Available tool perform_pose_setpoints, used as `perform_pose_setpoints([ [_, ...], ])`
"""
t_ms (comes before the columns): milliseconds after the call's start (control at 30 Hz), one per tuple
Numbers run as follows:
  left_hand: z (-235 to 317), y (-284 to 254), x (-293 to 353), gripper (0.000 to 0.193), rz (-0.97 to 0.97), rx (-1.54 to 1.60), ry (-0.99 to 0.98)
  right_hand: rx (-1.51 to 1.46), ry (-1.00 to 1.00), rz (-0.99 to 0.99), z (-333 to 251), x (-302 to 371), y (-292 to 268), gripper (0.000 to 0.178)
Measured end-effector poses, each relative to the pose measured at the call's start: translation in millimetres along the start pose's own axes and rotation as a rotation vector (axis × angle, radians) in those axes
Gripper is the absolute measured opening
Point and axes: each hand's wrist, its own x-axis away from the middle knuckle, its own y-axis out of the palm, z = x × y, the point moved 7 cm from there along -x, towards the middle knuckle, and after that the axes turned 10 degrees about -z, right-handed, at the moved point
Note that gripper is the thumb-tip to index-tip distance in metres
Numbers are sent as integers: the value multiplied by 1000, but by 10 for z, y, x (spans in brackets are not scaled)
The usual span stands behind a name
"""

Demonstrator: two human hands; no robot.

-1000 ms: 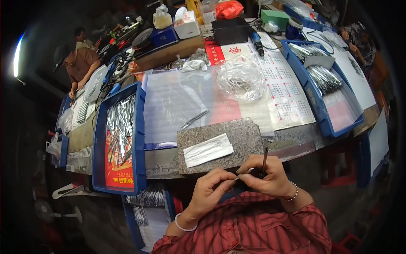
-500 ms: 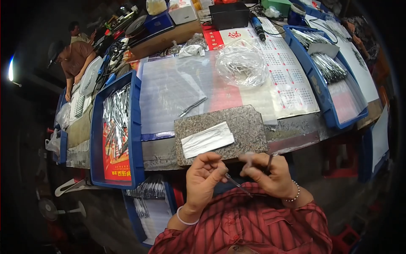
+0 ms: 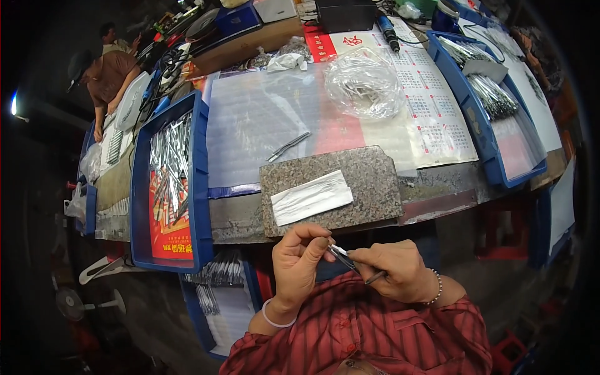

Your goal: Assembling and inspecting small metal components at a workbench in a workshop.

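My left hand [image 3: 296, 257] pinches one end of a slender metal piece [image 3: 341, 252] that looks like a pair of tweezers. Close beside it, my right hand [image 3: 395, 269] has its fingers closed at the piece's other end. A dark, thin rod-like tool [image 3: 375, 277] pokes out below the right fingers; its kind is not clear. Both hands are above my lap, just in front of the speckled stone block [image 3: 369, 181]. A folded white cloth or paper [image 3: 312, 197] lies on that block. Behind it, another slim metal piece [image 3: 289, 146] rests on the plastic sheet.
Blue bins of metal pieces stand left [image 3: 201, 181] and right [image 3: 484, 140]; a third bin [image 3: 215, 312] sits lower left. A clear plastic bag [image 3: 364, 87] and a blue electric screwdriver [image 3: 387, 32] lie on the table. Another person [image 3: 115, 78] works at far left.
My right hand has come in toward the left hand and turned, closing on the metal piece. The dark tool in it now points downward. The view has shifted slightly.
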Motion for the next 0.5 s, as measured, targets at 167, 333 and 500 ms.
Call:
perform_pose_setpoints([
  [167,11,-31,17,14,24,-38,17,67,-40,26,-42,21,35,22],
  [333,50,-38,30,13,31,-101,45,47,-36,24,-41,-9,113,26],
  [500,66,-56,82,11,26,-164,41,159,-66,51,-30,60,234,29],
])
